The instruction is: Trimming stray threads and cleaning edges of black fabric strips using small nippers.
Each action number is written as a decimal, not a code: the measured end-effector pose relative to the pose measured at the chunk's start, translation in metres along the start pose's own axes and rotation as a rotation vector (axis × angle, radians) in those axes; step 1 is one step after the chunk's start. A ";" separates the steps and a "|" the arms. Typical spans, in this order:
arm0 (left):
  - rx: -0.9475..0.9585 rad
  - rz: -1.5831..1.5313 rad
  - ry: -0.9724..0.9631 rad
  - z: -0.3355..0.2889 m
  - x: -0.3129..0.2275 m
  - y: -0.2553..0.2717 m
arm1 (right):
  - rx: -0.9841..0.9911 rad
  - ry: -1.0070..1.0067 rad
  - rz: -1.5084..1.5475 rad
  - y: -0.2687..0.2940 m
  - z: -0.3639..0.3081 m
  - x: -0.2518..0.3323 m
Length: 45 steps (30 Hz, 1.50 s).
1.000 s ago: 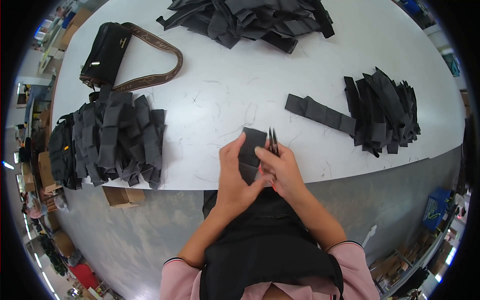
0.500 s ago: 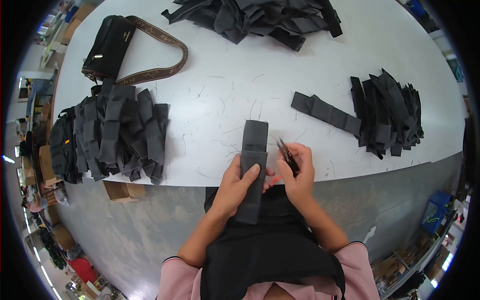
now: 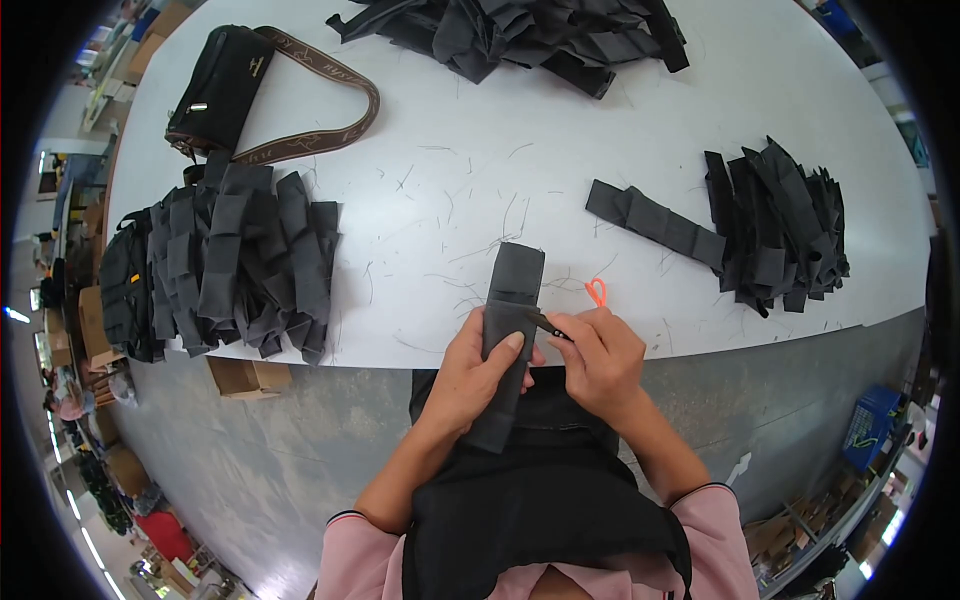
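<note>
Head view, lower middle of the frame: the left hand (image 3: pixel 478 375) has its fingers closed around a long dark grey fabric strip (image 3: pixel 508 330), thumb pressed on its face. The strip runs from the person's lap up over the near edge of the white table (image 3: pixel 560 160), its upper end lying flat on the tabletop. Just to the right, the right hand (image 3: pixel 603 362) is closed on small thread snips (image 3: pixel 560 325), whose dark tip touches the strip's right edge and whose orange loop (image 3: pixel 596 291) sticks up above the knuckles.

At the left of the frame a heap of folded grey strips (image 3: pixel 225 265) lies on the table. At the right sits a second dark pile (image 3: pixel 785 230), with one single strip (image 3: pixel 655 222) stretched out toward the centre. Along the top edge lies a third tangle of dark pieces (image 3: pixel 520 35). At the upper left rests a black bag (image 3: pixel 220 90) with a brown patterned strap (image 3: pixel 335 110). Loose threads dot the white surface.
</note>
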State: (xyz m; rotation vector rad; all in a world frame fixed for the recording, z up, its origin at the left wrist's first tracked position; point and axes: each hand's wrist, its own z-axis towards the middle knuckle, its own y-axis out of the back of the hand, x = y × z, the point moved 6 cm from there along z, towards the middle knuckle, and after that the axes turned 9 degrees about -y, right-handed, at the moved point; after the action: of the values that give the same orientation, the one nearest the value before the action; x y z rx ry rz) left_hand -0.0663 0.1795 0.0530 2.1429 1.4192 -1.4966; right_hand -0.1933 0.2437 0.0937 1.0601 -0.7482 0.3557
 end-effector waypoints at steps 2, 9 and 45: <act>-0.014 0.002 0.008 0.000 0.001 0.001 | -0.037 0.006 -0.021 0.001 -0.003 0.001; 0.047 -0.089 0.070 -0.003 0.005 -0.004 | -0.073 -0.015 0.023 -0.005 0.000 0.001; 0.111 0.004 0.037 -0.006 0.009 -0.006 | -0.023 -0.065 -0.017 -0.003 -0.003 0.007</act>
State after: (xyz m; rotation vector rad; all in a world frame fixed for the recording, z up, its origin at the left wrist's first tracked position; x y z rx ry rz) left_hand -0.0670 0.1916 0.0511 2.2482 1.3726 -1.5773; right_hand -0.1857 0.2442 0.0960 1.0603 -0.7987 0.2984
